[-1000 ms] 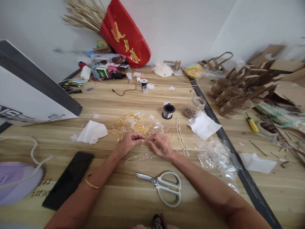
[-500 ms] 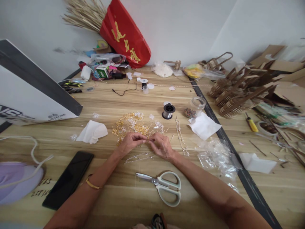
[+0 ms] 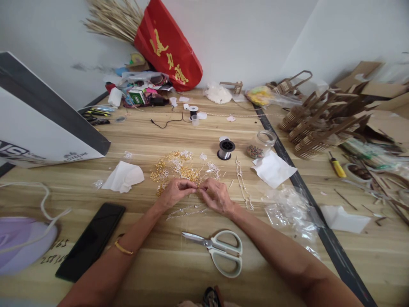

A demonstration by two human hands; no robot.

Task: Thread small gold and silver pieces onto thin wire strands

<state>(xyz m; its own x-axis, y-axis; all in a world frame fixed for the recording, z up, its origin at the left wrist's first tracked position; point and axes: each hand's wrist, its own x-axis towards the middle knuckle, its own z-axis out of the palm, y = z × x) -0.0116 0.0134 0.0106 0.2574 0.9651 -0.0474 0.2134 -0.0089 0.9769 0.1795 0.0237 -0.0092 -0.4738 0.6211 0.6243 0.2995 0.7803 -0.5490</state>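
Note:
My left hand (image 3: 174, 192) and my right hand (image 3: 216, 195) meet fingertip to fingertip over the wooden table (image 3: 179, 136), both pinched on a tiny gold piece too small to name. Just beyond the fingers lies a heap of gold and silver beads and findings (image 3: 179, 167). A thin silver chain (image 3: 187, 210) lies under my hands, and a beaded strand (image 3: 242, 183) stretches out to the right. White-handled scissors (image 3: 220, 249) rest near the front edge, between my forearms. A gold bangle (image 3: 123, 248) circles my left wrist.
A black phone (image 3: 91, 241) and crumpled tissue (image 3: 123, 177) lie at left, beside a large white box (image 3: 38, 123). A spool of thread (image 3: 226, 149), a glass jar (image 3: 264, 140), white paper (image 3: 274, 169) and plastic bags (image 3: 289, 207) are right. Wooden baskets (image 3: 315, 123) crowd the far right.

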